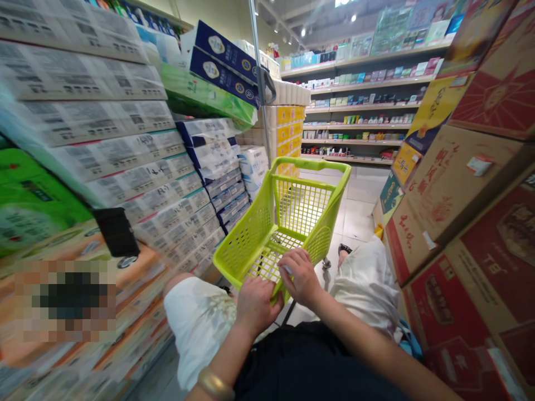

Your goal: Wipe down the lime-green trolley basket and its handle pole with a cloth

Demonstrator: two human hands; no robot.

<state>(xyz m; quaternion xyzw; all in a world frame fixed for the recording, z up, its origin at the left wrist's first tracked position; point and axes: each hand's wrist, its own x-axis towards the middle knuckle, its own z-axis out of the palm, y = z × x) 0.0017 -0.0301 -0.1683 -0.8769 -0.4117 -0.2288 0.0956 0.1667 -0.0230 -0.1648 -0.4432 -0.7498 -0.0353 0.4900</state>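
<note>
A lime-green plastic shopping cart [242, 250] with grid-patterned walls stands between my knees, tilted in view. My left hand [258, 303] is closed over its near rim, with the fingers wrapped round the edge. To the right, my right hand [301, 277] lies curled over the near right corner of the same rim. A small pale spot shows by its index finger; I cannot tell what it is. Both palms are hidden. A caster wheel [326, 263] shows under the cart's right side.
Stacked white packs [146, 150] rise on the left, with an orange-topped stack [137, 267] nearer. Dark blue boxes [225, 61] lie on a green pack [209, 94]. Cardboard cartons [447, 184] wall the right side. Shelves of small goods [359, 100] stand beyond the tiled floor [355, 189].
</note>
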